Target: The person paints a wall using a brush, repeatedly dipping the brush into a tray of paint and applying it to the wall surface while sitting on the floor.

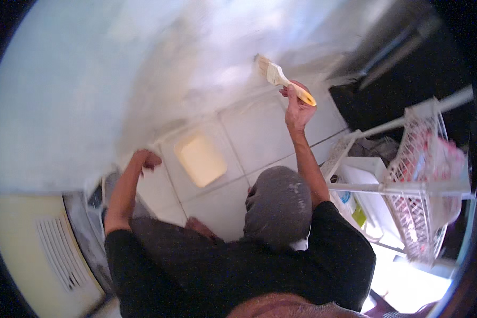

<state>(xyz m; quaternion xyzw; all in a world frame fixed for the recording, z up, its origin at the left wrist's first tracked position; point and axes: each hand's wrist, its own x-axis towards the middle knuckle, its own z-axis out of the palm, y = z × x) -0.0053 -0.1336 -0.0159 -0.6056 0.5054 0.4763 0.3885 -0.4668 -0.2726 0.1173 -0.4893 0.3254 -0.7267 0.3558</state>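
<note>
My right hand (300, 108) is closed round the yellow end of a paintbrush (277, 76) with a whitish ferrule. Its bristles point up and left, at or very close to the patchy pale wall (196, 63); contact cannot be made out for sure. Below and to the left, a pale yellow rectangular tub (200, 159) stands on the tiled floor. My left hand (147, 159) hangs to the left of that tub, near the foot of the wall, with its fingers curled in and nothing visible in them.
At the right stands a white lattice-sided rack (416, 185) holding cloth and other items. A dark object (392, 85) leans near the wall at the upper right. A cream panel with slots (61, 249) is at the lower left. My grey-clad knee (278, 206) rises between my arms.
</note>
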